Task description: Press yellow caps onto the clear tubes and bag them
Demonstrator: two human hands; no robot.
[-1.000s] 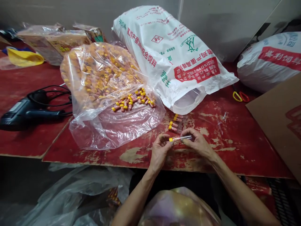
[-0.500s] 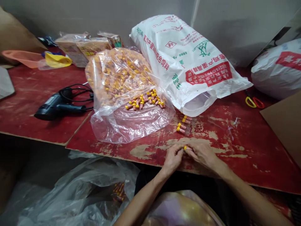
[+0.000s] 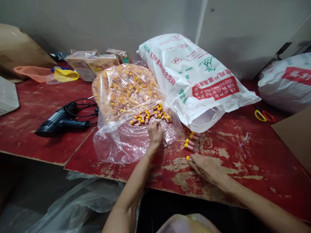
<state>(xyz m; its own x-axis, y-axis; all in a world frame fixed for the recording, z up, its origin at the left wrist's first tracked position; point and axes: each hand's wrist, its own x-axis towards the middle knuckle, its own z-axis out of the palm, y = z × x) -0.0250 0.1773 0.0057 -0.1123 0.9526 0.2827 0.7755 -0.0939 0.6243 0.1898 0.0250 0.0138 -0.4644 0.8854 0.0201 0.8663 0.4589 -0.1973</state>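
Observation:
My right hand is closed on a small clear vial with a yellow cap, close above the red table; most of the vial is hidden by the fingers. My left hand is over the mouth of a clear plastic bag, its fingers curled just in front of loose yellow-capped vials. Whether anything is between those fingers is hidden. Several more such vials lie side by side, in clear plastic, on the table beyond my right hand.
A white printed sack lies behind the clear bag. To the left rests a dark heat gun with its cord. Yellow-and-red scissors, a cardboard piece and another white sack are at the right.
My left hand has left my right hand and moved forward and left to the loose vials. My right hand keeps its vial. The camera view has tilted up slightly.

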